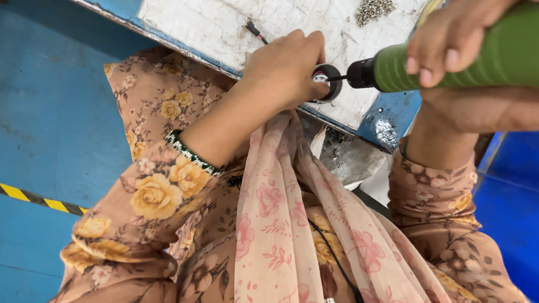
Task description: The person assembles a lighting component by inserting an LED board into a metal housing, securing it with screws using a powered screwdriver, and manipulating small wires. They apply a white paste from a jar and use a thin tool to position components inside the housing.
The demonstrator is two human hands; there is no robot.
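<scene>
Head view looks straight down over my floral sleeves and pink scarf [289,233]. My left hand [288,66] reaches forward, wrist bent, fingers curled tightly around a small black ring-shaped part [330,81] held at the near edge of the white, scuffed work surface [284,9]. My right hand [465,33] wraps a smooth green cylindrical power screwdriver [499,56], fingers closed over its barrel, lying level. Its thin dark bit [337,77] meets the ring's pale centre. A heap of small metal screws [373,3] lies well apart on the surface.
</scene>
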